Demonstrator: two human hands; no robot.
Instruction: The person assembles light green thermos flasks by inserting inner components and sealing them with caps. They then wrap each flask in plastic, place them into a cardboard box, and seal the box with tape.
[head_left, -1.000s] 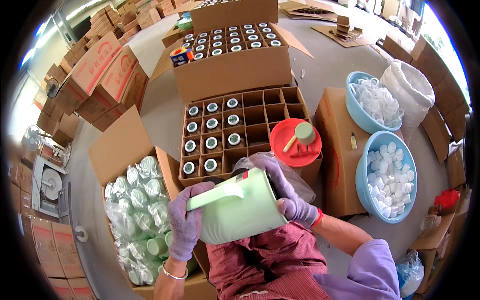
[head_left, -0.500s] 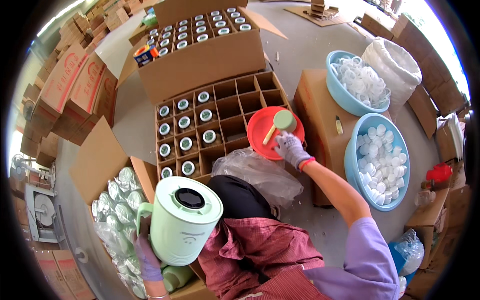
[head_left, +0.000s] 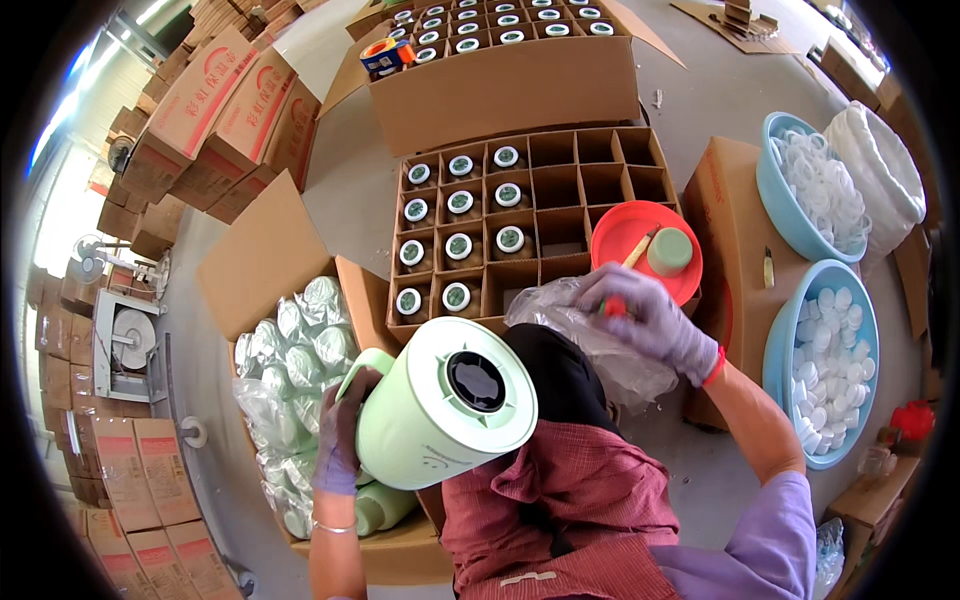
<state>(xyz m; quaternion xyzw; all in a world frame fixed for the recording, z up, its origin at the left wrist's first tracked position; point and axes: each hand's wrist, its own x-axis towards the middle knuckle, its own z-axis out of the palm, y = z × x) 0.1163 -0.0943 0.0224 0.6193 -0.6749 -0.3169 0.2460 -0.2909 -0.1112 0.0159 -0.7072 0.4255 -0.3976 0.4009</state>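
Observation:
My left hand (head_left: 342,430), gloved, is closed round the handle of a mint-green jug (head_left: 420,425). The jug tilts over my lap, its round ribbed end with a black disc (head_left: 476,381) facing up. My gloved right hand (head_left: 655,325) is closed on a small red object (head_left: 613,307) whose kind I cannot make out, between the jug and a red shallow basin (head_left: 612,240). A green cup (head_left: 670,252) and a wooden-looking handle (head_left: 641,250) lie in that basin. Crumpled clear plastic (head_left: 630,365) lies beneath my right hand.
Ahead stands a divided carton (head_left: 560,215) with several white-topped bottles (head_left: 459,246). Foil-covered pieces (head_left: 300,350) fill an open box on the left. Blue tubs hold white rings (head_left: 820,185) and white caps (head_left: 830,370) on the right. A tape dispenser (head_left: 386,56) sits farther off.
My right hand has come back from the basin toward the jug, now with a small red object. The green cup and the handle lie differently. The jug has tilted, and the view has shifted left.

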